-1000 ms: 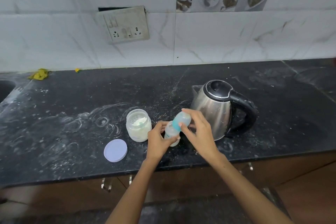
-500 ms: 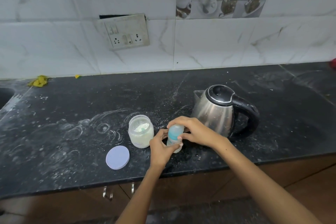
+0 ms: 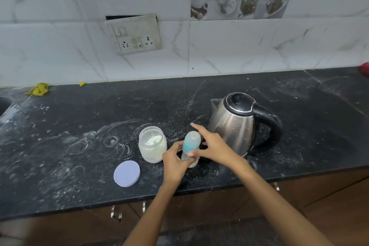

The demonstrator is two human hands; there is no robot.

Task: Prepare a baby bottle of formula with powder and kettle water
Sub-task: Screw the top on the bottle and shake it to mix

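A small baby bottle (image 3: 190,143) with a clear cap and a blue collar stands upright on the black counter (image 3: 79,146). My left hand (image 3: 174,163) grips its lower body. My right hand (image 3: 213,147) holds the cap area with thumb and fingers, index finger stretched out. Just left of the bottle is an open jar of white powder (image 3: 152,149), and its lilac lid (image 3: 127,173) lies flat near the counter's front edge. A steel kettle (image 3: 235,124) with a black handle stands close behind my right hand, lid closed.
Powder smears cover the counter. A switch and socket plate (image 3: 136,35) hangs loose on the tiled wall. A yellow scrap (image 3: 39,89) lies at the back left beside a sink edge (image 3: 4,104). A red object (image 3: 365,68) shows at the far right.
The bottle was tilted and lifted a second ago; it now stands upright on the counter. My right hand has turned around the cap, with its index finger now extended.
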